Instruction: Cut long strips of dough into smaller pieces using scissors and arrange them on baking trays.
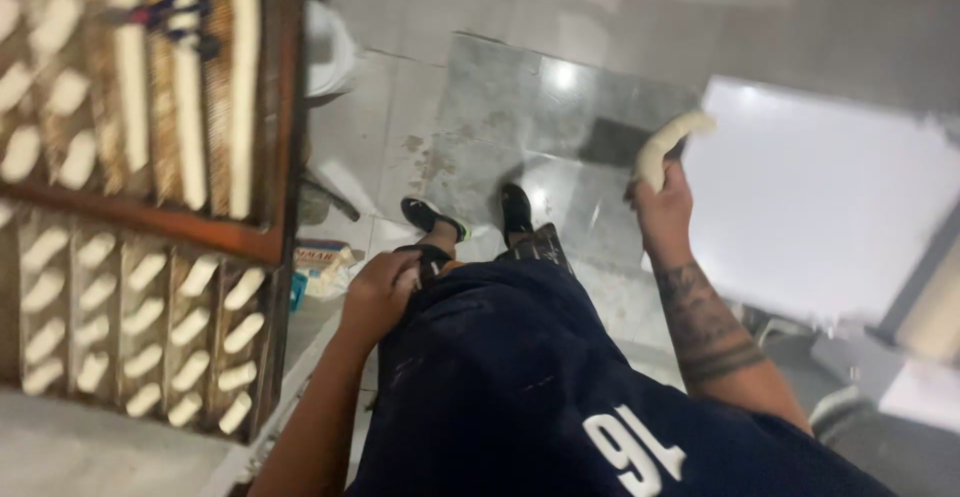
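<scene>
Gripping: the right hand (662,207) has its fingers curled shut around the lower end of a pale dough roll (672,142), which sticks up and out past the thumb.
Left hand (378,295): fingers bent and pressed against the dark shorts (500,377) at the hip; it carries nothing that I can see.
Dough roll's place: up in the air on the right, just at the near-left edge of the white worktable (820,187), not resting on it.
Below: grey tiled floor (520,107) with stains, and two feet in black sandals (432,217) in the middle.
Left side: a wooden rack (282,107) holding corrugated trays; the far tray (215,87) carries long dough sticks, the near tray (130,307) rows of short shaped pieces.
By the rack's foot: a small printed packet (322,260) on the floor.
Risk, as I judge it: held by one end only, the soft roll could sag, stretch or tear and drop to the dirty tiles; a tighter squeeze would dent its shape.
</scene>
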